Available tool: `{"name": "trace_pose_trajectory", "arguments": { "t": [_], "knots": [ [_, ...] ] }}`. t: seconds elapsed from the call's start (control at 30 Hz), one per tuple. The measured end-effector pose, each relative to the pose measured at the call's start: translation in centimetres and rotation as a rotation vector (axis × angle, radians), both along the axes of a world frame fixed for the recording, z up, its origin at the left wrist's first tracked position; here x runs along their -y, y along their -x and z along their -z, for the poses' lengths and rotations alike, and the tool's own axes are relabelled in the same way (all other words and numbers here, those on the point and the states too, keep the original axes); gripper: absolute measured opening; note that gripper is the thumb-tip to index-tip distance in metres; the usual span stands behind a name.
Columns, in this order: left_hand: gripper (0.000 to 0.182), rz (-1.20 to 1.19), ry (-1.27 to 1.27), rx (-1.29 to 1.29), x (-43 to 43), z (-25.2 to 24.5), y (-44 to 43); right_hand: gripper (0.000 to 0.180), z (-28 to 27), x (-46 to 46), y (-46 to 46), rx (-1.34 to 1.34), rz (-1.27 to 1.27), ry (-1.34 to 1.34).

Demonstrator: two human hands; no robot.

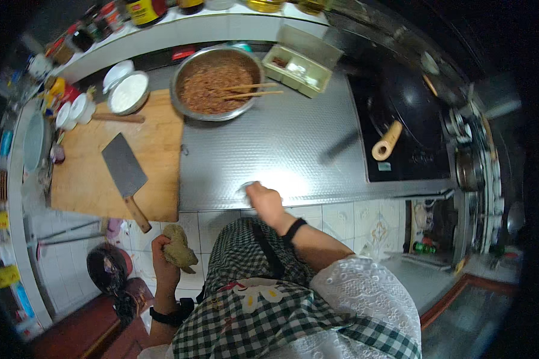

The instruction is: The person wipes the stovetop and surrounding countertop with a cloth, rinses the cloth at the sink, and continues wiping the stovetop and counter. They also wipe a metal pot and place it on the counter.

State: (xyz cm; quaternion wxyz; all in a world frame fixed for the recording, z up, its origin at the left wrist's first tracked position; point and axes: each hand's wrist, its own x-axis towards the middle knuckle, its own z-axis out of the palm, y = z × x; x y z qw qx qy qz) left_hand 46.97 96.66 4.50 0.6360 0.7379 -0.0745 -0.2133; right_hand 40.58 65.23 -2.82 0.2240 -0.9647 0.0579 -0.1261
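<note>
My left hand (162, 258) holds a crumpled greenish-brown cloth (178, 248) below the counter's front edge, beside my checked apron (256, 323). Near the front edge of the metal counter (269, 134), my right hand (266, 203) is closed around a small whitish thing (247, 190), mostly hidden by the fingers. To the left, a cleaver (125, 166) lies on a wooden cutting board (161, 179), its handle jutting past the front edge. Behind is a steel bowl (175, 96) of minced filling (211, 85) with chopsticks (256, 89) in it.
A bowl of white powder (128, 93) stands at the board's back. An open seasoning box (296, 80) is right of the steel bowl. On the right, a wok (408, 103) with a wooden handle (387, 141) sits on a black cooktop (404, 172). Bottles (146, 11) line the back shelf.
</note>
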Motion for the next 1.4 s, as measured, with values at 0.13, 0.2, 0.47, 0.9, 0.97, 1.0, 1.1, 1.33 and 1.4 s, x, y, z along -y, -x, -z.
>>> {"name": "trace_pose_trajectory", "arguments": {
  "t": [0.13,0.2,0.47,0.9,0.97,1.0,1.1,1.33,1.4],
  "knots": [
    [0.030,0.196,-0.079,0.137,3.5,-0.5,-1.6,0.013,0.4,10.0,9.9,-0.150,0.632,0.062],
    [0.028,0.260,-0.070,0.184,5.4,-0.4,-2.1,0.016,0.1,14.6,14.9,-0.220,0.851,0.176],
    [0.034,0.366,-0.087,0.199,8.3,0.5,-1.5,0.017,2.0,14.5,11.5,-0.110,0.917,0.142],
    [0.030,0.231,-0.151,0.145,15.2,-0.9,3.0,0.014,-0.6,20.2,7.1,-0.149,0.628,-0.043],
    [0.031,0.232,-0.148,0.163,18.2,-1.0,4.7,0.011,-1.2,23.5,11.4,-0.082,0.626,0.072],
    [0.031,0.242,-0.175,0.182,19.6,-1.1,5.5,0.012,-1.6,24.6,13.2,-0.094,0.594,0.042],
    [0.031,0.275,-0.243,0.259,24.0,-1.5,7.4,0.016,-2.5,29.8,18.4,-0.040,0.797,-0.136],
    [0.035,0.286,-0.305,0.315,31.6,-1.5,13.2,0.029,-3.0,45.2,31.8,-0.026,1.156,-0.092],
    [0.036,0.273,-0.295,0.239,33.0,-1.4,14.3,0.025,-1.8,44.2,31.1,-0.099,1.080,-0.031]
  ]
}}
